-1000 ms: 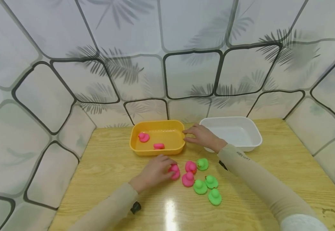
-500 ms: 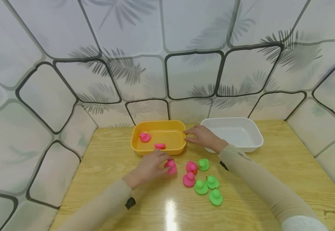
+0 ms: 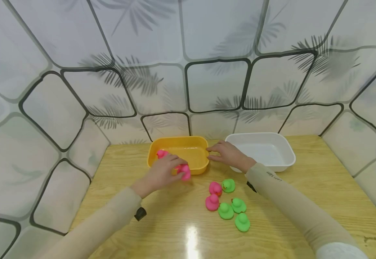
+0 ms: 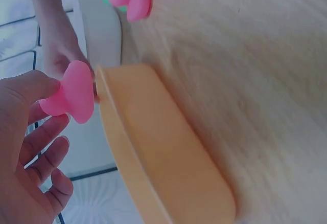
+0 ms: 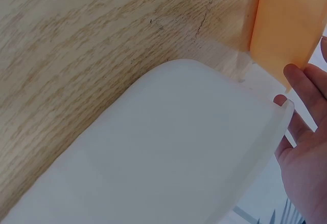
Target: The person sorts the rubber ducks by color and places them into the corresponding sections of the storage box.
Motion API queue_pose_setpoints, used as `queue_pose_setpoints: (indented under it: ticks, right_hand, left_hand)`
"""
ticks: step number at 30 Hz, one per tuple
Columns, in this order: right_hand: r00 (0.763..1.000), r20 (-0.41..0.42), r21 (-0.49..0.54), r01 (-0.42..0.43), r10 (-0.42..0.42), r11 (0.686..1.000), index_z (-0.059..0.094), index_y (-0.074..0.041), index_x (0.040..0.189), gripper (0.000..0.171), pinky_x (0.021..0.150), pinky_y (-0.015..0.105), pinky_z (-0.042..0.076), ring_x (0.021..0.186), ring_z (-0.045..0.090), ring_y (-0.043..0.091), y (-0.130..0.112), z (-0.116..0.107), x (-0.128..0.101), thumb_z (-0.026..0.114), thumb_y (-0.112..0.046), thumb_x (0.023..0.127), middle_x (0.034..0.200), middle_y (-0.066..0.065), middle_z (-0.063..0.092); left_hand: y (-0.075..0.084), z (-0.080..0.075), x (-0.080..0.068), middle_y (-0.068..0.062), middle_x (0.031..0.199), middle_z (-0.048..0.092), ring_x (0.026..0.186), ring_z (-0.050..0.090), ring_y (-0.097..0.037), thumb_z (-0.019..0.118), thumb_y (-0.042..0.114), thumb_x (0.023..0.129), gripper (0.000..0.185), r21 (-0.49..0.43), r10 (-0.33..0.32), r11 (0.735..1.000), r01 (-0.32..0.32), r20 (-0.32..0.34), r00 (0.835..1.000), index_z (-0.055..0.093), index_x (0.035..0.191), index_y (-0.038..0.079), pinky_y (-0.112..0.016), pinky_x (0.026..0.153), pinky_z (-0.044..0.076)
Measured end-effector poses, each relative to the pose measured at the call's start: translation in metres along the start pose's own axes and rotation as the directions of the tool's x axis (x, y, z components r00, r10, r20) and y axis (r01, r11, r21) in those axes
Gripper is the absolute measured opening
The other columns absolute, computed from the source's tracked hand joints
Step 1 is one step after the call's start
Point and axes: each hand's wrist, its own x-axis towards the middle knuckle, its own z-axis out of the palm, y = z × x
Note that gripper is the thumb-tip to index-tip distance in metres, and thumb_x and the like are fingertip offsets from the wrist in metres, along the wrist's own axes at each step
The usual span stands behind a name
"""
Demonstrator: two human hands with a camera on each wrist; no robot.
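My left hand (image 3: 162, 172) pinches a pink rubber duck (image 3: 184, 173) between thumb and fingers, over the near rim of the yellow tray (image 3: 196, 163). In the left wrist view the duck (image 4: 77, 92) is held above the tray's wall, the other fingers loosely bent. My right hand (image 3: 228, 154) lies between the two trays, its fingertips at the yellow tray's right end, fingers fairly straight. One pink duck (image 3: 162, 154) shows inside the yellow tray, partly behind my left hand. Two more pink ducks, one farther (image 3: 215, 188) and one nearer (image 3: 212, 202), sit on the table.
A white tray (image 3: 272, 151) stands right of the yellow one, under my right wrist. Several green ducks (image 3: 225, 211) sit on the wooden table (image 3: 162, 230) beside the pink pair. A patterned wall (image 3: 217, 86) rises behind and at both sides.
My left hand has lifted the pink duck from the table and carried it away from me and leftward to the yellow tray's near rim. The right hand has stayed at the tray's end.
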Motion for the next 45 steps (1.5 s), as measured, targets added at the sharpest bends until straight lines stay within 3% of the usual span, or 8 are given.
queue_pose_setpoints:
  ticks: [13,24,34,45]
  right_hand:
    - [1.000,-0.005,-0.017,0.009,-0.009,1.000,0.071,-0.002,0.132,0.042,0.099,0.049,0.050,0.111,0.062,0.033,0.003,0.003,0.001,0.070,-0.031,0.101,0.123,0.010,0.075]
    - [1.000,-0.001,-0.018,-0.005,0.005,1.000,0.071,-0.003,0.132,0.043,0.096,0.048,0.050,0.108,0.061,0.031,0.004,0.005,0.000,0.070,-0.032,0.101,0.123,0.011,0.075]
    - [1.000,0.000,-0.012,-0.018,0.018,1.000,0.071,-0.002,0.132,0.042,0.095,0.048,0.050,0.107,0.060,0.032,0.002,0.002,0.000,0.071,-0.029,0.100,0.123,0.012,0.075]
    - [1.000,-0.005,-0.010,-0.013,0.013,1.000,0.071,-0.002,0.133,0.042,0.095,0.048,0.050,0.107,0.060,0.031,0.004,0.004,0.000,0.071,-0.028,0.100,0.124,0.011,0.074]
  left_hand:
    - [-0.031,-0.007,0.017,-0.008,0.107,0.071,0.098,0.061,-0.027,0.080,0.017,0.093,0.028,-0.059,-0.133,0.989,0.136,0.052,0.990,0.073,0.117,0.005,-0.043,0.087,0.055]
    - [-0.059,-0.004,0.024,-0.010,0.115,0.073,0.112,0.063,-0.035,0.076,0.019,0.095,0.026,-0.013,-0.273,0.961,0.277,0.136,0.952,0.074,0.117,0.006,-0.050,0.096,0.053]
    - [-0.077,0.003,0.025,-0.009,0.113,0.075,0.112,0.064,-0.035,0.075,0.017,0.095,0.021,0.015,-0.308,0.951,0.310,0.161,0.938,0.075,0.113,0.007,-0.051,0.098,0.052]
    - [-0.081,0.010,0.026,-0.009,0.110,0.074,0.106,0.064,-0.031,0.073,0.020,0.098,0.019,0.054,-0.368,0.929,0.365,0.217,0.904,0.075,0.112,0.007,-0.049,0.093,0.054]
